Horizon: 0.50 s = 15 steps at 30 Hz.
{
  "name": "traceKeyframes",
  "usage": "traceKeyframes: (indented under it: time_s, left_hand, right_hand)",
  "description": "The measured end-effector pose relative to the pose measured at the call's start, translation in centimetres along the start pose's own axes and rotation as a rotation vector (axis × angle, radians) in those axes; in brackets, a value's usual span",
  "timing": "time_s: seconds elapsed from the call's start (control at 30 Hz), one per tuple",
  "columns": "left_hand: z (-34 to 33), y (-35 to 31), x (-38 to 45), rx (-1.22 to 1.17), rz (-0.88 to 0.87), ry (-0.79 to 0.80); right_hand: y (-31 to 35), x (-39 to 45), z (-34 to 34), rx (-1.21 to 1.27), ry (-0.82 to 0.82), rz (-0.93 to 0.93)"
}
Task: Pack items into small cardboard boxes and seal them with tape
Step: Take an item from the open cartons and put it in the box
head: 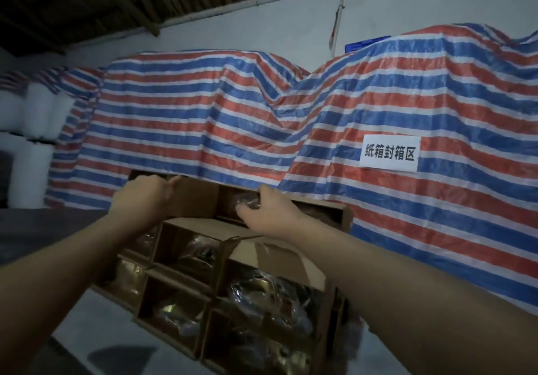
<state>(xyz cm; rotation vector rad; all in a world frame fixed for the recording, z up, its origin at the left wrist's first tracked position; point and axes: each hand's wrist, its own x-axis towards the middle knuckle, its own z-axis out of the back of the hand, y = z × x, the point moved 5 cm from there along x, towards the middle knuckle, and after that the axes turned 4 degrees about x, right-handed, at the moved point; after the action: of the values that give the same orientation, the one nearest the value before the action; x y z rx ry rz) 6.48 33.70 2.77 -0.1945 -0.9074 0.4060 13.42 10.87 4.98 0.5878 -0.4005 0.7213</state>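
Head view, the only one: a cluster of small open boxes [203, 281] fills the frame from the centre down to 6 o'clock, packed side by side in rows on a pale table [96, 325]. Most cells show something glossy inside – items in clear wrap, too dim to name.

Both arms reach forward to the far row at about 12 o'clock from the body. The left hand [139, 197] curls its fingers over the upright flap [193, 197] of the far box, at roughly 11 o'clock; it looks clamped on the cardboard edge. The right hand [265, 208] sits just beside it at 1 o'clock, fingers bent down into the neighbouring cell, pinching what seems to be a wrapped item [247, 201] – whether it fully holds it or only presses it I cannot tell. The hands are near each other but not touching, with the flap between them.

The row's long axis runs 10 to 4 o'clock, tilted across the view. My guess is that the item is being seated in the far cell while the left hand keeps the flap out of the way; the right hand is the nearer one to that cell. No tape is in sight.

Behind, a striped tarp [291, 107] carries a white sign [389, 153]
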Motion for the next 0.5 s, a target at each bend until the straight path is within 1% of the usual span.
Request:
traceKeyframes:
  time_s: [0.1,0.2,0.27,0.37,0.5]
  left_hand:
    - [-1.6,3.0,1.8,-0.071,0.098,-0.087]
    - [-3.5,6.2,3.7,-0.144,0.126,-0.062]
    - [-5.0,8.5,4.6,-0.198,0.165,-0.06]
    - [-7.0,10.9,5.6,-0.2,0.204,-0.048]
    - [-9.1,12.1,7.0,-0.209,0.249,0.065]
  right_hand:
    - [2.6,5.3,-3.2,0.033,-0.006,0.059]
    - [6.0,9.2,-6.2,0.192,-0.035,0.154]
    - [7.6,11.1,-8.6,0.202,-0.013,0.144]
    - [9.0,13.0,-11.6,0.177,0.006,0.104]
    - [10.2,14.2,-13.2,0.164,-0.055,0.059]
